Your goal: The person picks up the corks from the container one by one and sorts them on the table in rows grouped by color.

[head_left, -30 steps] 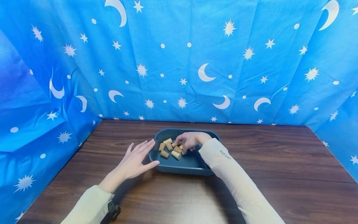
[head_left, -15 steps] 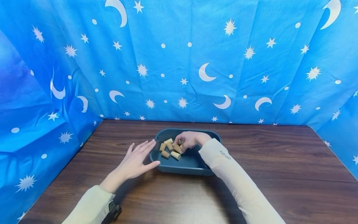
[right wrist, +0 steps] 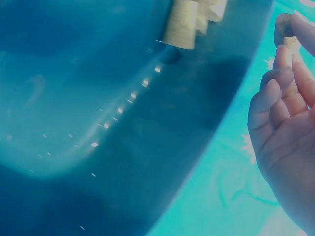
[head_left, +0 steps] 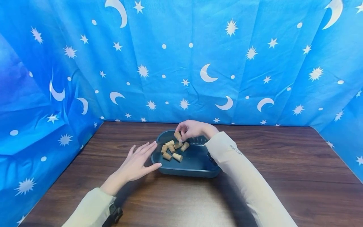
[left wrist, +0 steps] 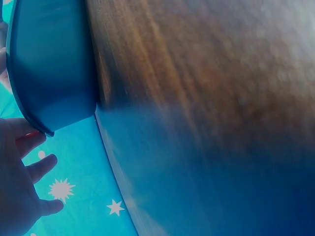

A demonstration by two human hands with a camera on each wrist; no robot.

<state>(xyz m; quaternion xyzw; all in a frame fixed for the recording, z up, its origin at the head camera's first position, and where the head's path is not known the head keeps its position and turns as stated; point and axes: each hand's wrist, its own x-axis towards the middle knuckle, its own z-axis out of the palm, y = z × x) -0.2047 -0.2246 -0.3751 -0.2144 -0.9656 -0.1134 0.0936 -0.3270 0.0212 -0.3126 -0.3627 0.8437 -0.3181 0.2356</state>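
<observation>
A dark teal plastic basin [head_left: 195, 160] stands on the wooden table, with several corks [head_left: 177, 157] lying loose in its left half. Over the basin's far side, my right hand [head_left: 194, 128] pinches one cork [head_left: 177, 136] between thumb and fingertips. The right wrist view shows this held cork [right wrist: 284, 29] at the fingertips, above the rim. My left hand [head_left: 139, 160] lies with fingers spread and straight at the basin's left end, fingertips right at the rim. In the left wrist view its fingers [left wrist: 42, 167] reach beside the basin's outer wall [left wrist: 54, 73].
The dark wooden table [head_left: 283, 164] extends around the basin on all sides. A blue curtain [head_left: 181, 63] printed with moons and stars hangs behind and along both sides. A dark strap [head_left: 115, 212] sits at the left wrist.
My right hand has risen from among the corks toward the far rim, lifting one cork. Another cork now shows where the hand was. The left hand has stayed in place.
</observation>
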